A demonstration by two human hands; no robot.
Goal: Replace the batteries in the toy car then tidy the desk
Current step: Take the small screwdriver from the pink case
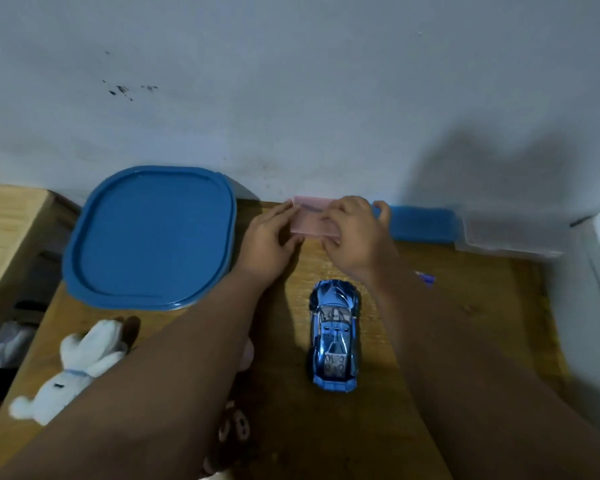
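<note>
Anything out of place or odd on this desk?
Mildly: a white plush rabbit lies toppled at the left edge of the wooden desk, and dark specks stain the grey wall. The shiny blue toy car stands upright, seemingly undamaged.

The wooden desk (499,306) bears a blue lidded tub (149,237); a blue toy car (333,337); a white plush rabbit (73,368).

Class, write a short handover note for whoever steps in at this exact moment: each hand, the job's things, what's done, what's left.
Left hand and right hand: both grip the pink box at the back of the desk.
Toy car: on its wheels mid-desk, between the forearms, untouched.
Done: nothing visible; no batteries in sight.
Left: likely open the car, swap batteries, then tidy the white plush and blue lidded container.
</note>
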